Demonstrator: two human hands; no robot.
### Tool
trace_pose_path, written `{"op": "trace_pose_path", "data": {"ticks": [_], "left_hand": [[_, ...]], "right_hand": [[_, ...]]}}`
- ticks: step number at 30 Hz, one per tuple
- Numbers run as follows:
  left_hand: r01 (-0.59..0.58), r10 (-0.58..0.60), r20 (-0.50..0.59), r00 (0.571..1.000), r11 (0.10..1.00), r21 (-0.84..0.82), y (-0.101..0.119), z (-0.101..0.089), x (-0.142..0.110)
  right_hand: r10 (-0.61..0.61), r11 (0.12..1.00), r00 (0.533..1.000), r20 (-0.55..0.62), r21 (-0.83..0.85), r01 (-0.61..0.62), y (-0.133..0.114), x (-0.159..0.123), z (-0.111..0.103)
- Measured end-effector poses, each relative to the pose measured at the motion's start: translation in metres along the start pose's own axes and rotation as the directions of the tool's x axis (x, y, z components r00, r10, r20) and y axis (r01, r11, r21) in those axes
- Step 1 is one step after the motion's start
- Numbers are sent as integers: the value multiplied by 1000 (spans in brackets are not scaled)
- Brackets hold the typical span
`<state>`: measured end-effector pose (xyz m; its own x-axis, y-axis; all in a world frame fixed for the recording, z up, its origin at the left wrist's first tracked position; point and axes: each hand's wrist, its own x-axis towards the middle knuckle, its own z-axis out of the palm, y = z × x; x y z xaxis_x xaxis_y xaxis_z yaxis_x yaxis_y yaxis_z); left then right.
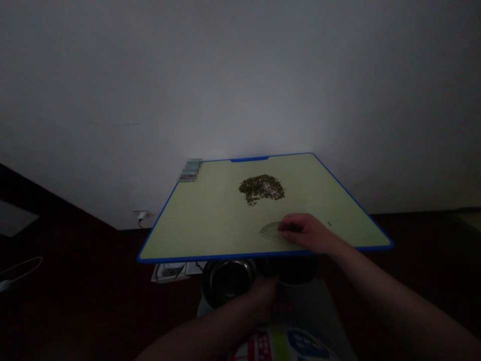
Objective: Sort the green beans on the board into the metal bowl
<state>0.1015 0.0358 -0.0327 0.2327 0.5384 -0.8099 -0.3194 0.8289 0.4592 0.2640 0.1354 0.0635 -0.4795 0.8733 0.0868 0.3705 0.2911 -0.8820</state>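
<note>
My right hand rests low on the pale yellow board, its fingers pinched on a clear protractor that lies close to the board's near edge. Beyond it is a loose, curved pile of small brownish-green grains, too small to name. My left hand is below the board's near edge, between a shiny metal bowl and a second dark bowl. Shadow hides its fingers, so what it holds, if anything, does not show.
The board's blue rim overhangs the bowls. A small dark sliver lies at the board's right. Behind rises a grey wall with a plugged-in charger. A box-like item sits beneath the board's left side.
</note>
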Motion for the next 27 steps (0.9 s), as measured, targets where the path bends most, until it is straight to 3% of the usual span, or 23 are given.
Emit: {"op": "trace_pose_path", "data": {"ticks": [9,17,20,23,27], "left_hand": [[-124,124,-21,992,992,7,15,-7,-23],[-266,268,50,962,963,-49,15,-37,-58],[-282,285,34,958,956,-82,13,-54,-67],[-301,309,20,951,937,-177,13,-67,-77],[-330,331,-28,943,920,-210,17,-76,-89]], "right_hand": [[20,1000,1000,-5,13,-19,1,0,0],[100,993,994,-39,69,-97,8,5,-8],[61,997,985,-159,-46,-69,12,10,-20],[-5,958,957,-290,-275,-78,14,17,-33],[-90,844,952,-291,-530,-83,14,26,-43]]}}
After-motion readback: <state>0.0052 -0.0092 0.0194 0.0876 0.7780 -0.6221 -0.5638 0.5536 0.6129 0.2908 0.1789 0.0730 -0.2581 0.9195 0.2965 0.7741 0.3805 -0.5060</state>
